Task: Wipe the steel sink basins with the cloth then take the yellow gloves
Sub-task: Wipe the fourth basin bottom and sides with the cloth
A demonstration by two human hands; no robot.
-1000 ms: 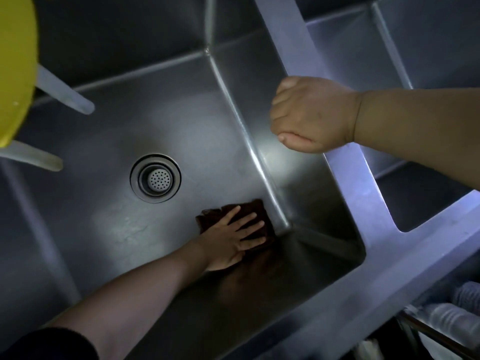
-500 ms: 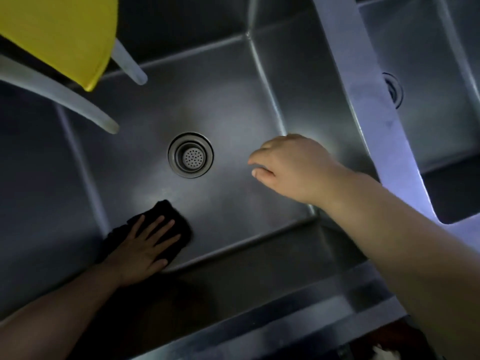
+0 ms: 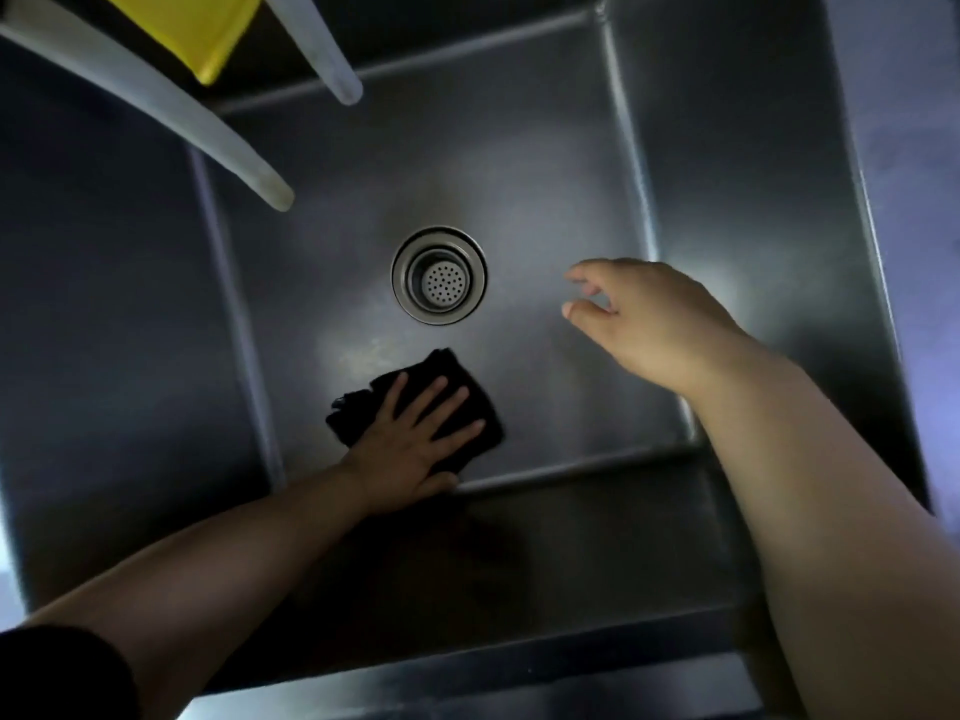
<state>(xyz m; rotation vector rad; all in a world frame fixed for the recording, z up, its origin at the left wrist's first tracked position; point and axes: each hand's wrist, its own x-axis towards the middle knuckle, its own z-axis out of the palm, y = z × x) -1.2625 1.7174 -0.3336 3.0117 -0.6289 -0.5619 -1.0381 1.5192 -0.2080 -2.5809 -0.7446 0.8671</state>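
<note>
- Wipe step in progress, first basin only.
- Left hand lies flat, fingers straight and spread, pressing the cloth onto the basin floor.
- Cloth is dark and bunched, sitting near the front edge of the floor, between the front wall and the drain, clear of the drain itself.
- Right hand hangs above the floor to the right of the drain, fingers loosely curled, holding nothing, touching nothing.
- Floor shows faint smears just beyond the cloth, toward the drain, so I'd judge that patch isn't finished.
- Can't tell from the steel whether the walls and far corners have been wiped; lighting is too dim.
- Second basin is not in view here, only a strip of the divider at the right edge. Assume it is left to do.
- Yellow thing at the top left edge is cropped; probably the gloves, but can't confirm from this crop. No hand is near it.
- Two pale hoses hang over the back left of the basin, ends clear of the floor.
- Estimate: early to middle of the task. Left: rest of this basin, other basin, then the glove pickup.
</note>
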